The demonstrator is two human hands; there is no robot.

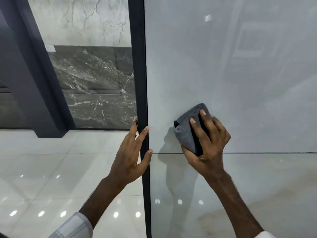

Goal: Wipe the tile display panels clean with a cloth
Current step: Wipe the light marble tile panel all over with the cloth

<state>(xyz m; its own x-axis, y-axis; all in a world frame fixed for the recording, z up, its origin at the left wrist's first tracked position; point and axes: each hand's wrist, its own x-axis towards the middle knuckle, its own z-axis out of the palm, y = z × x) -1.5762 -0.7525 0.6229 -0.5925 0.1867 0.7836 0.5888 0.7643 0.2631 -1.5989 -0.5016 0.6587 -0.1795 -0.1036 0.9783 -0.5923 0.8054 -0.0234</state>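
Against pale grey panel (240,74): right hand (208,143) fingers (197,128) curl round one folded cloth (186,134), pressed just above the horizontal joint (265,153). Left hand (130,157) grips the black frame edge (141,83). Behind-left, white marble panel (82,23) over dark marble panel (96,86), two total; glossy floor (51,169) below.

1. The tile panel (240,74) adjoins the frame post (143,83) on its right.
2. The cloth (186,134) lies on that panel, right of the post, under the right grip (211,145).
3. The left grip (130,155) clasps the post.
4. The other panels (96,79) stand left of the post, behind it.
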